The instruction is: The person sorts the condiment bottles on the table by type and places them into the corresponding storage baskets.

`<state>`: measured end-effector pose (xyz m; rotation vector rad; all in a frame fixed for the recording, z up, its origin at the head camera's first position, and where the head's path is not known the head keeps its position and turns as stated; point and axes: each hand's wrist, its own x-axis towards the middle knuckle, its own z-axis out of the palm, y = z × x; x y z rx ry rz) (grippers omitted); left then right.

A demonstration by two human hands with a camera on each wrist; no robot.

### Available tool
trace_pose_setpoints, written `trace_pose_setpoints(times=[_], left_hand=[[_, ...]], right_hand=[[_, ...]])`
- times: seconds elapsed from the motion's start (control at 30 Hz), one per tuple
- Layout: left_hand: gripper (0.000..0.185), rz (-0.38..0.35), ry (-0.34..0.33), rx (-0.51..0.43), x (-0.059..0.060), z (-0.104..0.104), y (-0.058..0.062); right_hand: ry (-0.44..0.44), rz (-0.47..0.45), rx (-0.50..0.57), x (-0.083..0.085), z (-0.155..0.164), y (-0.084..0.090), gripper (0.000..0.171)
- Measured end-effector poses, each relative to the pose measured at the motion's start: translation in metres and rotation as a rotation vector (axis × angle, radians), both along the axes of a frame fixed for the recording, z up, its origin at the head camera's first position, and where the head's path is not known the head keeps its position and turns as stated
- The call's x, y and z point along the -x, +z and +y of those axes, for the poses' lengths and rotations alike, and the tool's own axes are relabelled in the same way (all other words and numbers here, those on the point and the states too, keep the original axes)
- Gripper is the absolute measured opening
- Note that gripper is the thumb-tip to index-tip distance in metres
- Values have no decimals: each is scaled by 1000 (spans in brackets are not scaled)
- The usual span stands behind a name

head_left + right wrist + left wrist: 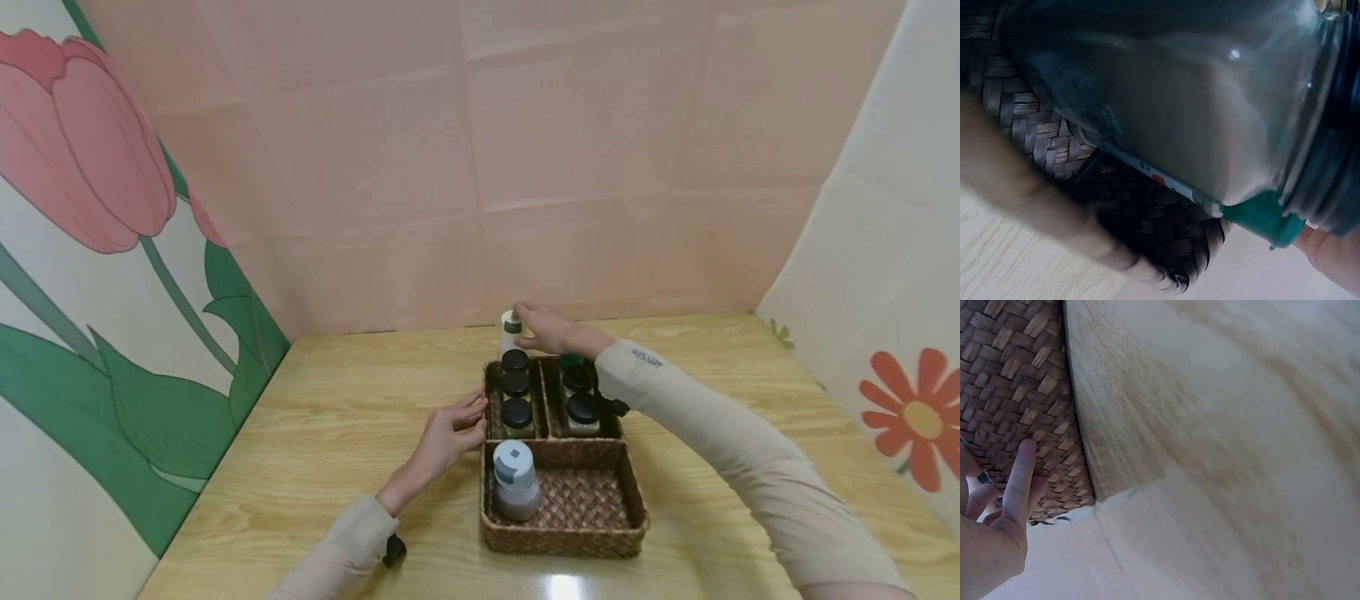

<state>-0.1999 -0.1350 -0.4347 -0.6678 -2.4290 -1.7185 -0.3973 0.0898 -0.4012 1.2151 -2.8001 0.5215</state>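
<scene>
In the head view, my right hand reaches over the back of a woven basket and grips a white bottle with a dark label near its top. My left hand holds the basket's left side; in the left wrist view its thumb lies along the woven outer wall. Black-lidded jars stand in the two rear compartments. A bottle with a pale blue cap is in the front compartment's left end. Close up in the right wrist view is a clear jar.
Around the basket spreads a wooden table, ending at a pink backdrop. A tulip-printed panel borders the left, a flower-printed one the right. A green lid shows behind the clear jar in the right wrist view.
</scene>
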Motion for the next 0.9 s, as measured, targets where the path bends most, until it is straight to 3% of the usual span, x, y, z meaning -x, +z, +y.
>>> trace_pose_setpoints(times=[0.63, 0.87, 0.9], left_hand=[[36, -11, -2, 7, 1, 0, -1], [36, -15, -4, 14, 1, 1, 0], [36, -14, 0, 21, 4, 0, -5]], right_hand=[[-2, 19, 40, -1, 2, 1, 24], [-26, -10, 44, -3, 4, 4, 41], [-25, -8, 44, -3, 5, 6, 43]])
